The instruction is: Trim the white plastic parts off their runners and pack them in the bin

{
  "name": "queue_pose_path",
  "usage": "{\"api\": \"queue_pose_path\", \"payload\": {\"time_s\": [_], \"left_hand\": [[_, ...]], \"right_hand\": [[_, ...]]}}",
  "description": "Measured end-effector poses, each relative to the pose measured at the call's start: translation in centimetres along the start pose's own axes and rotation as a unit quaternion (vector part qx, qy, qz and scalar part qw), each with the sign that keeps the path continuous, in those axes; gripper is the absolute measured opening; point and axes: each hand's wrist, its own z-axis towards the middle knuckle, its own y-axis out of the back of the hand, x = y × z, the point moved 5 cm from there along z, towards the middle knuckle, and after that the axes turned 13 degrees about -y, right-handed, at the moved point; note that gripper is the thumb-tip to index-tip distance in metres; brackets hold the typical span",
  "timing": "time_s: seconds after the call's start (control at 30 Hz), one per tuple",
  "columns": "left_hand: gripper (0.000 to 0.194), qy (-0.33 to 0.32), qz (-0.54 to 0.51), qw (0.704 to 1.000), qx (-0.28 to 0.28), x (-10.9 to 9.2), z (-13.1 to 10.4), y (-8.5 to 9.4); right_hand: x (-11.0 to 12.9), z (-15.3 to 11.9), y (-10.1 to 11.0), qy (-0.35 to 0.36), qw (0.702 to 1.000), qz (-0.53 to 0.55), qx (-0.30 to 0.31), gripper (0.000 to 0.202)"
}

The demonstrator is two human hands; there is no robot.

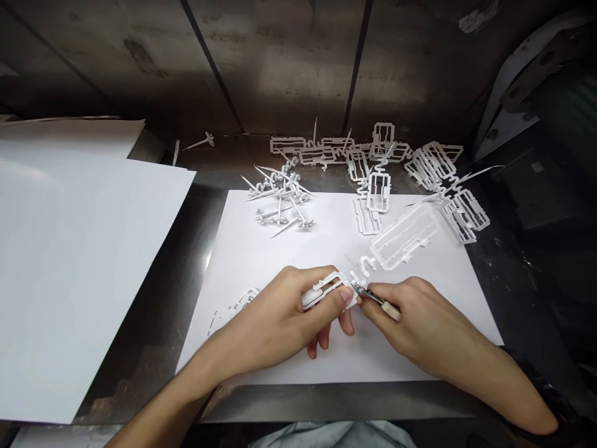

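Observation:
My left hand (298, 311) is closed on a white plastic frame (329, 286), thumb on top and fingers beneath. A curled runner (367, 266) links this end to a second rectangular frame (405, 236), which sticks out toward the upper right. In my right hand (415, 320) is a pair of cutting pliers (379, 300) with a cream-coloured grip. The jaws touch the spot where the runner meets the held frame; I cannot tell whether they are closed. Beneath both hands lies a white sheet (336, 367).
Loose frames (228, 317) lie left of my left forearm. Cut runners (282, 196) with pointed stems form a pile at the sheet's back. More joined frames (321, 152) spread along the back and right. Large white sheets (84, 249) cover the left side. A metal wall (289, 62) stands behind.

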Motion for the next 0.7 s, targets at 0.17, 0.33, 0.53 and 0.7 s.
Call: {"api": "queue_pose_path", "payload": {"time_s": [0.17, 0.33, 0.53, 0.7], "left_hand": [[0.031, 0.022, 0.056, 0.997, 0.041, 0.2, -0.8, 0.6], [0.019, -0.035, 0.240, 0.965, 0.097, -0.7, -1.9, 2.1], [0.037, -0.066, 0.413, 0.903, -0.098, -0.6, -0.7, 4.9], [0.032, -0.098, 0.515, 0.841, -0.135, 1.8, 1.2, 4.2]], "right_hand": [[-0.9, -0.5, 0.7, 0.002, 1.000, -0.006, 0.014, 0.051], [-1.2, -0.3, 3.9, 0.023, 0.994, 0.096, -0.042, 0.050], [0.0, 1.4, 3.6, 0.046, 0.987, 0.111, -0.108, 0.039], [0.4, 1.5, 2.4, 0.062, 0.987, 0.105, -0.105, 0.022]]}}
